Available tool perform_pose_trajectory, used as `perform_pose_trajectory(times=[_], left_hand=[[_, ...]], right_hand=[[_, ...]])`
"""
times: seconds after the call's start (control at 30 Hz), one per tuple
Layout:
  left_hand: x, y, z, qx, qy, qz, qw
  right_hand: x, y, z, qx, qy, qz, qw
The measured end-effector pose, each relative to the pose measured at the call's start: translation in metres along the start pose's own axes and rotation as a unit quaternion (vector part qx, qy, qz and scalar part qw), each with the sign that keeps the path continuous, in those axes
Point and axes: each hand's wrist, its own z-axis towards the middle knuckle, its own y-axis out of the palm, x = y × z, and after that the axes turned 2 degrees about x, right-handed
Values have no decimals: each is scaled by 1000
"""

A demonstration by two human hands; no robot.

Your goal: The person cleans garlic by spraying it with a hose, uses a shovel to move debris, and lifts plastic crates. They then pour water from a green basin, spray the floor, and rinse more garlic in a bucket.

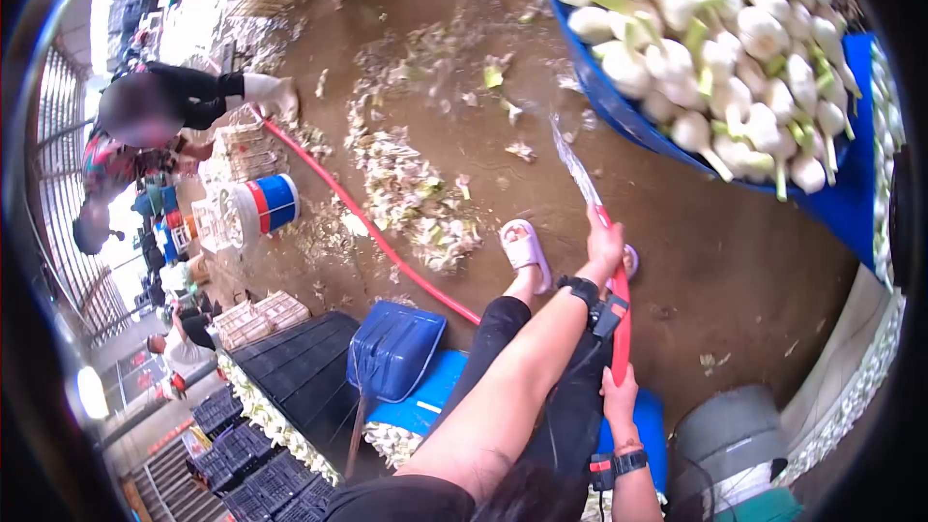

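Note:
Near the open end of a red hose [622,329], my left hand [606,244] is closed around it. My right hand [620,394] grips the same hose farther back, closer to my body. A stream of water [574,162] comes out of the end toward the wet brown floor [522,184]. Beyond it at the upper right, a big blue tub [619,108] is heaped with white garlic bulbs [710,48] with short green stems. Both wrists wear black straps with small devices. My feet, in pale pink slippers [525,253], are beside the hose end.
Garlic peelings [411,188] litter the floor, with another stretch of red hose [367,224] across it. A blue shovel [394,350] lies lower left. A person [106,159] is at the left near a bucket [259,208] and crates; another person [184,348] is farther off. A grey bin [730,430] stands lower right.

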Motion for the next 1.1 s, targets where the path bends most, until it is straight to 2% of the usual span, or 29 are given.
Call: perform_pose_trajectory(times=[0.03,0.1,0.17,0.2,0.23,0.27,0.3,0.37,0.43,0.53,0.57,0.63,0.7,0.77,0.83,0.87,1.0,1.07,1.1], left_hand=[[13,-14,-7,-50,-59,-28,997],[16,-37,-7,-98,-48,-77,991],[-5,-45,16,-106,-38,-87,990],[9,-67,12,-89,-56,-125,987],[-5,-76,24,-58,-41,-157,985],[-13,-91,32,-44,-39,-244,968],[8,-126,26,-34,-99,-256,961],[-16,-161,44,-18,-96,-331,939],[-16,-197,48,44,-134,-282,949],[-30,-222,49,41,-181,-329,926],[-34,-226,47,56,-149,-311,937],[-11,-246,33,83,-133,-324,933],[0,-269,30,77,-130,-356,922],[-6,-285,31,121,-120,-380,909],[-32,-297,30,159,-141,-432,876],[-40,-306,21,149,-146,-445,871],[-41,-331,6,181,-153,-463,854],[-51,-332,5,172,-154,-545,806],[-56,-335,3,172,-183,-571,782]], right_hand=[[-1,4,-4,0,3,-9,1000],[-9,18,-16,12,-18,-35,999],[-28,39,-25,9,-22,-41,999],[-38,48,-28,2,-22,-56,998],[-49,50,-32,3,-20,-76,997],[-58,56,-34,-14,-40,-95,995],[-63,62,-34,-12,-51,-135,989],[-86,74,-39,-57,-53,-176,981],[-108,89,-48,-82,-76,-201,973],[-119,99,-59,-108,-120,-239,958],[-118,102,-60,-124,-129,-247,952],[-118,106,-57,-122,-79,-265,953],[-114,107,-49,-139,-91,-253,953],[-114,107,-41,-155,-97,-272,945],[-150,114,-46,-175,-144,-319,920],[-160,112,-57,-188,-175,-357,898],[-172,114,-72,-203,-235,-380,871],[-177,116,-79,-207,-231,-393,866],[-182,117,-79,-209,-229,-396,864]])
